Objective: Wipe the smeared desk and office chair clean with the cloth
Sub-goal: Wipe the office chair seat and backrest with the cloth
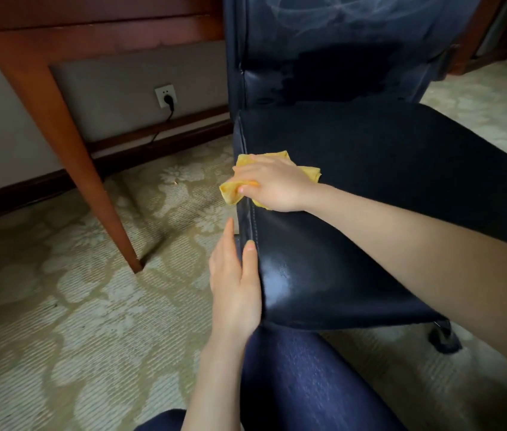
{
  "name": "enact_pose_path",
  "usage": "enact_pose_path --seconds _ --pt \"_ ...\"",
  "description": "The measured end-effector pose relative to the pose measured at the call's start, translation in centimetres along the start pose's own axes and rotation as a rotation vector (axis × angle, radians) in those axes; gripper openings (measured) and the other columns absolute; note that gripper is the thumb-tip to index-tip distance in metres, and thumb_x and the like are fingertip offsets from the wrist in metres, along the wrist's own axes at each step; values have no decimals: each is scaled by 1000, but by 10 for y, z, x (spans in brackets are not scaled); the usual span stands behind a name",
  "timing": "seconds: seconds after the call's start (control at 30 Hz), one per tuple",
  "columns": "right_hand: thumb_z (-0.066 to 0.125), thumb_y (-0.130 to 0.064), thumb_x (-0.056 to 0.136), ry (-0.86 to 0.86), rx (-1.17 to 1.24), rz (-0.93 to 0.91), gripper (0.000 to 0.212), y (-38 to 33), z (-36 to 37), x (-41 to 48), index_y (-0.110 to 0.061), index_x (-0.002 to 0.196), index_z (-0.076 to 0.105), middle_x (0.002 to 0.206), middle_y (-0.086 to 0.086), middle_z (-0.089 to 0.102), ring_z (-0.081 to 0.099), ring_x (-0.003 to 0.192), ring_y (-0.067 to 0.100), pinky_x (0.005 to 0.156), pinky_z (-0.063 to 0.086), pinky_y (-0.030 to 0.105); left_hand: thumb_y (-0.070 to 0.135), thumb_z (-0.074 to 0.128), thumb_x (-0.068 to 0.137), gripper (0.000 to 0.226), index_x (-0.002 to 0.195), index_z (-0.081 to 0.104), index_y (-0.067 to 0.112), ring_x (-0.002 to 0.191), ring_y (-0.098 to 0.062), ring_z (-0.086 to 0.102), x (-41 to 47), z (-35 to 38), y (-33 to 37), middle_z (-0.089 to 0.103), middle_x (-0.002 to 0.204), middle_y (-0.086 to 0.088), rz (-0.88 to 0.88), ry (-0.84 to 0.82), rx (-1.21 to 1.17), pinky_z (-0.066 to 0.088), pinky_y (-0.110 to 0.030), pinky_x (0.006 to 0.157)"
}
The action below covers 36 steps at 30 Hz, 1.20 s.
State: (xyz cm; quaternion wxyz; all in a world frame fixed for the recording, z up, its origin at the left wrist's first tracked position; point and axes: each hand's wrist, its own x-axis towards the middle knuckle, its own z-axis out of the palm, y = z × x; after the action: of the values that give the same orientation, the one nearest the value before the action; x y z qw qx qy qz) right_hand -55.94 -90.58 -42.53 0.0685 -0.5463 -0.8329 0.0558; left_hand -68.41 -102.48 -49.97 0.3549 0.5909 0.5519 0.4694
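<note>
Right hand (272,185) palm-down, fingers bent, gripping crumpled yellow cloth (308,173) at black leather office chair (370,181) seat edge; left hand (235,275) flat, fingers straight, against seat side.

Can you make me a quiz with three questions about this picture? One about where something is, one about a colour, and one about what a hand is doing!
1. Where is the cloth?
A. on the desk
B. on the chair
C. on the carpet

2. What colour is the cloth?
A. yellow
B. blue
C. white

3. How is the left hand?
A. curled in a fist
B. holding the cloth
C. fingers straight, against the chair's edge

Answers:
1 B: the cloth lies at the chair's edge, under the right hand.
2 A: it shows bright yellow against the dark chair.
3 C: its fingers lie straight along the chair's side, with the thumb on top.
</note>
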Motion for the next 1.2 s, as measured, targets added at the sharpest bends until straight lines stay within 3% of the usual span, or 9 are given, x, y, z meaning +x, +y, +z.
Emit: enact_pose_path --seconds 0.2,0.4,0.53,0.6,0.73,0.87,1.0,1.1,1.2 --pt "39 -37 100 53 20 -85 36 -1 2 -76 -42 136 44 152 -16 28 12 145 10 115 6 33 71 27 80 81 149 14 30 145 -19 12 -7 6 -1 18 157 -1 175 -66 251 14 -46 116" --pt "16 -56 85 16 42 -111 47 20 0 -132 -57 131 24 141 -37 4 -5 138 -8 114 -4 23 80 17 74 87 142 -16 37 139 3 -23 -10 8 0 -18 155 16 192 -135 377 -12 -35 117" --pt "30 -49 91 62 175 -144 42 38 -6 -153 -45 133 37 144 -37 22 4 142 -6 115 3 19 86 9 71 87 137 -23 41 136 4 -30 -7 11 2 -27 152 17 166 -144 395 -18 -30 112" --pt "40 -38 94 102 228 -188 38 40 -11 -153 -34 130 53 140 -33 38 17 140 -4 114 6 14 81 9 73 80 134 -26 43 134 6 -32 -5 13 4 -29 149 21 157 -140 396 -20 -28 111" --pt "44 -20 95 101 163 -261 32 42 -12 -123 -5 112 67 124 9 62 45 125 16 115 10 16 75 5 73 74 132 -25 43 131 7 -34 0 16 6 -32 144 22 94 -117 360 -19 -28 111" --pt "39 -39 94 45 141 -252 43 45 -3 -66 -22 130 58 145 -5 43 28 142 18 115 24 47 71 -1 73 77 138 -24 37 132 4 -32 3 19 6 -30 149 17 35 -82 354 -19 -32 110" --pt "50 -28 96 55 87 -287 35 22 -2 3 -22 130 58 147 -1 41 25 143 23 113 24 50 63 12 90 76 149 -15 22 140 -6 -25 7 16 5 -22 157 6 -83 -42 422 -16 -43 113" --pt "46 -26 100 1 -107 -331 34 0 -3 47 -25 132 55 151 -2 34 20 144 21 115 14 31 40 26 101 68 149 -16 18 143 -12 -21 10 11 8 -21 157 4 -181 -40 423 -13 -46 114" --pt "40 -33 101 -91 -446 -357 33 -22 -1 75 -29 130 56 151 -5 36 14 145 21 112 22 41 31 30 102 68 149 -16 16 143 -12 -21 11 8 9 -21 157 5 -198 -28 399 -13 -46 114"
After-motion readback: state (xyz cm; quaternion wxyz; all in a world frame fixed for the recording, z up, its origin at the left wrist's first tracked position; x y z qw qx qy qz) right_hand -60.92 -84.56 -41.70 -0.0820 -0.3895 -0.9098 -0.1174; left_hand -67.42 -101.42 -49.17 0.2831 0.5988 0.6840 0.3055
